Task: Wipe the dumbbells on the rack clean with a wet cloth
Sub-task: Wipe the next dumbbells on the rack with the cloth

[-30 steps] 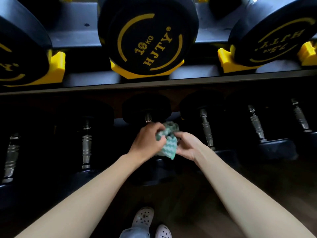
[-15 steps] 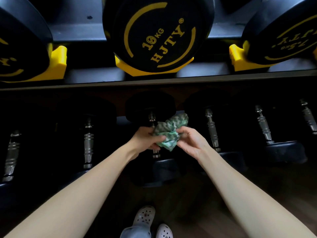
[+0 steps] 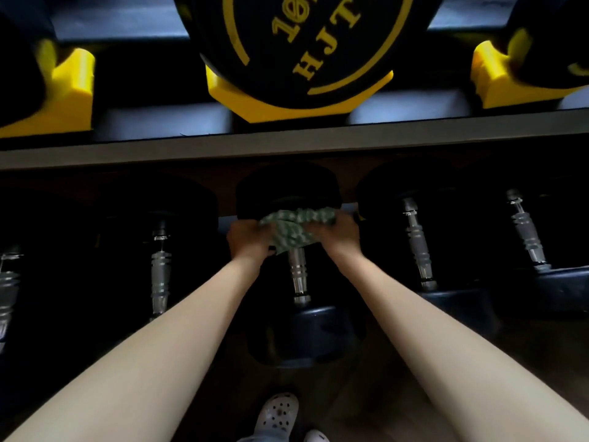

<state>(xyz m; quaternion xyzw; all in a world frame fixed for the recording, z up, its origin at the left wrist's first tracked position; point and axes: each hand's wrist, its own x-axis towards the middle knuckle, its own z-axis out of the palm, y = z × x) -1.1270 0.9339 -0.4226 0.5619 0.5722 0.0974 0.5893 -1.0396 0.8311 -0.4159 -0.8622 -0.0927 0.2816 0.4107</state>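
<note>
A: What are the hands doing?

B: Both are grasping one thing. The left hand (image 3: 247,239) and right hand (image 3: 339,237) each have their fingers closed on a bunched green-and-white patterned cloth (image 3: 293,229), which is held between them.

A: Where is the cloth sitting?

B: It is pressed over the far end of a chrome dumbbell handle (image 3: 298,272), where it meets the far black head (image 3: 287,189) just beyond the knuckles. The bare, ridged part of the handle runs back between the wrists to the near head (image 3: 306,333).

A: How far along is the job?

B: Partway on this dumbbell, I'd judge, since only the far end is covered. The left-side dumbbell (image 3: 161,269) beyond the left hand and the right-side dumbbell (image 3: 416,240) beyond the right are too dim to tell wiped from unwiped. Above the hands, a 10 kg dumbbell (image 3: 302,43) sits in its yellow cradle (image 3: 242,100).
</note>
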